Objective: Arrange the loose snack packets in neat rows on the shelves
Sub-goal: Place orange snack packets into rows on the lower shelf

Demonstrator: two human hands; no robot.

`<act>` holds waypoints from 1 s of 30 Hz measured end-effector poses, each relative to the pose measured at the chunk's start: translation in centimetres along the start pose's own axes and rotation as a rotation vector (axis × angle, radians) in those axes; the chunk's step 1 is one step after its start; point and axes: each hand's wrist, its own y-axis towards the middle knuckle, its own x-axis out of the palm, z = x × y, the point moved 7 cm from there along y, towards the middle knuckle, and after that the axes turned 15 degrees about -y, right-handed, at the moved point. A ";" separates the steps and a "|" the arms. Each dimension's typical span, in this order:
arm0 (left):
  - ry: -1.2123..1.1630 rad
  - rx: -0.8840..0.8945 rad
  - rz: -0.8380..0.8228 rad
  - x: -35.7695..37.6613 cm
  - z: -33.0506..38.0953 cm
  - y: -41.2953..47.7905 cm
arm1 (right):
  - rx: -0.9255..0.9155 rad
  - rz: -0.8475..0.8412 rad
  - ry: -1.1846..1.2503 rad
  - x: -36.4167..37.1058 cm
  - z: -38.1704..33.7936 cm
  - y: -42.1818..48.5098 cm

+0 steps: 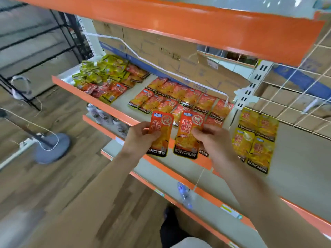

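Pinching left packet (161,143) in left hand (138,140); right hand (213,140) pinching right packet (186,134).

A shop aisle: tiered metal shelves (123,101) with orange front lips hang on white slotted uprights (254,81) against a wire grid panel (295,104). Identical KONCHEW snack packets (188,97) lie in rows, cardboard cartons (152,45) stand behind, and small strips (231,211) on one lip may be price labels, too blurred to read.
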 end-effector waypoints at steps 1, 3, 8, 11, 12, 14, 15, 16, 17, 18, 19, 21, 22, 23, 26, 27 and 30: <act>0.012 -0.001 0.002 -0.4 0.2 1.0 | 0.000 -0.007 0.012 0.8 -0.4 0.7; 0.024 -0.005 -0.001 -1.0 0.7 3.0 | 0.000 -0.014 0.005 2.2 -0.9 2.3; 0.038 0.006 -0.012 -1.9 2.6 7.3 | 0.016 0.015 -0.100 3.9 -3.1 4.9; 0.061 0.008 -0.051 -1.8 3.1 9.5 | 0.024 0.027 -0.095 4.8 -4.1 5.7; 0.080 0.003 -0.060 -1.8 3.1 10.3 | 0.036 0.038 -0.100 5.0 -4.2 6.0; 0.131 0.016 -0.080 -1.8 3.1 12.0 | 0.047 0.084 -0.118 5.5 -4.4 6.6; 0.166 0.031 -0.098 -1.8 3.0 12.9 | 0.052 0.112 -0.130 5.7 -4.3 6.9; 0.212 0.047 -0.128 -1.6 2.8 13.8 | 0.056 0.142 -0.148 6.0 -4.1 7.2; 0.265 0.065 -0.161 -1.5 2.6 14.6 | 0.062 0.174 -0.177 6.3 -3.7 7.5; 0.313 0.085 -0.190 -1.3 2.4 15.2 | 0.070 0.202 -0.221 6.6 -3.5 7.7; 0.354 0.099 -0.224 -1.1 2.1 15.8 | 0.080 0.233 -0.270 6.9 -3.3 7.8; 0.421 0.130 -0.298 -0.8 1.5 16.6 | 0.103 0.298 -0.367 7.5 -2.6 8.0; 0.455 0.152 -0.339 -0.5 1.2 16.9 | 0.119 0.315 -0.396 7.8 -2.2 8.1; 0.489 0.180 -0.372 -0.4 0.9 17.1 | 0.138 0.324 -0.406 8.2 -1.8 8.2; 0.549 0.246 -0.404 -0.3 0.7 17.7 | 0.134 0.369 -0.442 9.0 -1.5 8.0; 0.564 0.264 -0.414 -0.2 0.5 18.0 | 0.123 0.393 -0.471 9.1 -1.6 8.0; 0.628 0.287 -0.448 -0.1 0.0 18.4 | 0.127 0.426 -0.535 9.6 -1.4 8.1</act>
